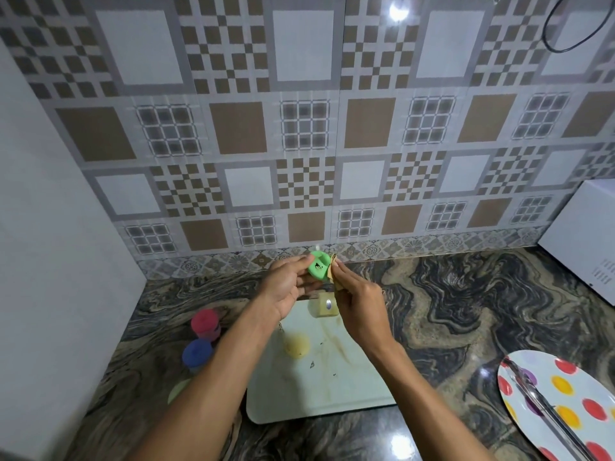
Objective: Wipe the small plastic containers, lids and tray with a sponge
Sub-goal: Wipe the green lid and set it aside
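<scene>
My left hand point(288, 287) holds a green lid point(318, 265) with dark specks on it, raised above the far end of a white tray point(336, 394). Against the lid's right edge my right hand point(357, 302) pinches a thin tan sponge point(332, 272). The tray is stained; a yellow lid point(297, 345) lies on it, and a small clear container point(326, 306) stands at its far end. Left of the tray stand a container with a red lid point(205, 322) and one with a blue lid point(197, 353). A pale green lid point(178, 389) lies partly hidden under my left forearm.
The counter is dark marbled stone point(449, 311) meeting a tiled wall. A polka-dot plate point(562, 387) holding metal tongs point(545, 410) sits at the front right. A white microwave point(585, 234) fills the back right corner and a white panel point(50, 261) closes off the left.
</scene>
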